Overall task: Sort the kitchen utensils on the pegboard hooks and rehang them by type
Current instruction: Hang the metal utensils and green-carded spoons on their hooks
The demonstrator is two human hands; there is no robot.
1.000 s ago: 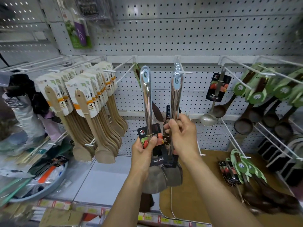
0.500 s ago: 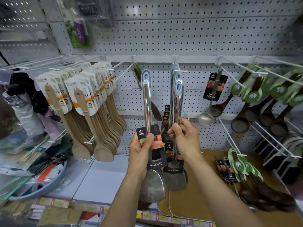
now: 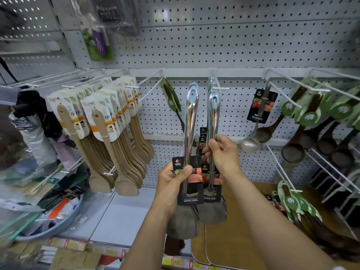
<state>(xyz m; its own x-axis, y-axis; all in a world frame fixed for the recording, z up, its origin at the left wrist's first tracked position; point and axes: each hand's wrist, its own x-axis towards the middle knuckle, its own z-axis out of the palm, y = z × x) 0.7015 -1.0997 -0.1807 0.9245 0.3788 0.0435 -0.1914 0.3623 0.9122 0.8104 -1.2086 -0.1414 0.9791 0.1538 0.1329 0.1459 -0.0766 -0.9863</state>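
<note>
One steel spatula (image 3: 190,121) is gripped upright in the left hand (image 3: 172,184), another spatula (image 3: 213,121) in the right hand (image 3: 222,152), hanging holes raised level with the hook (image 3: 218,88), presumably for rehanging.

You have open pegboard (image 3: 233,45) above the hook row. Wooden spatulas (image 3: 109,137) crowd the left, dark ladles (image 3: 311,133) and long hooks (image 3: 282,92) the right. Between them, hanging steel spatulas (image 3: 211,84) fill the middle hook (image 3: 220,88).

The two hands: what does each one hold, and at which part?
The left hand grips a steel spatula low on its handle, over the label card. The right hand grips a second spatula at mid-handle.
</note>
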